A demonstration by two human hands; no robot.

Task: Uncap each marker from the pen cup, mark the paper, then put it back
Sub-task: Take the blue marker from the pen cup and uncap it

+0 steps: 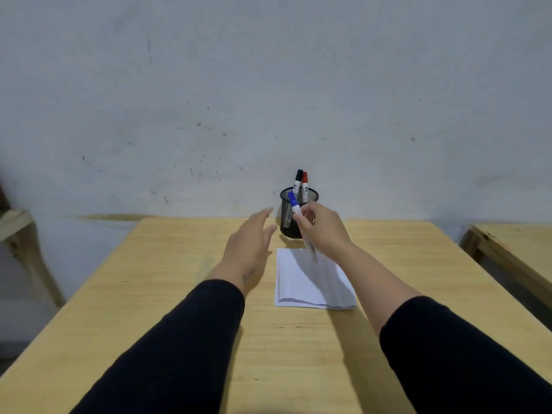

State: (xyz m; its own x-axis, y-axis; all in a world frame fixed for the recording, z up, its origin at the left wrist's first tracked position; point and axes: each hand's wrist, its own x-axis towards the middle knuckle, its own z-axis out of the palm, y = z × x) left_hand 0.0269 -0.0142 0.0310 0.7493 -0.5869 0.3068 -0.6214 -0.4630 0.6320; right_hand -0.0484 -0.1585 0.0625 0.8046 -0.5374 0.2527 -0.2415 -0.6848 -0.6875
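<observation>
A black mesh pen cup [288, 225] stands at the far edge of the wooden table, with a black-capped marker [297, 180] and a red-capped marker [305, 186] upright in it. My right hand [324, 231] grips a blue-capped marker [295, 207], capped and tilted, with its cap up in front of the cup and its tail over the paper. White folded paper [307, 282] lies just in front of the cup. My left hand [249, 249] hovers flat and empty to the left of the cup, fingers stretched toward the marker.
The wooden table [179, 294] runs up to a grey wall. A second wooden table [513, 249] stands to the right across a narrow gap. Part of a wooden frame [18, 228] shows at the left edge.
</observation>
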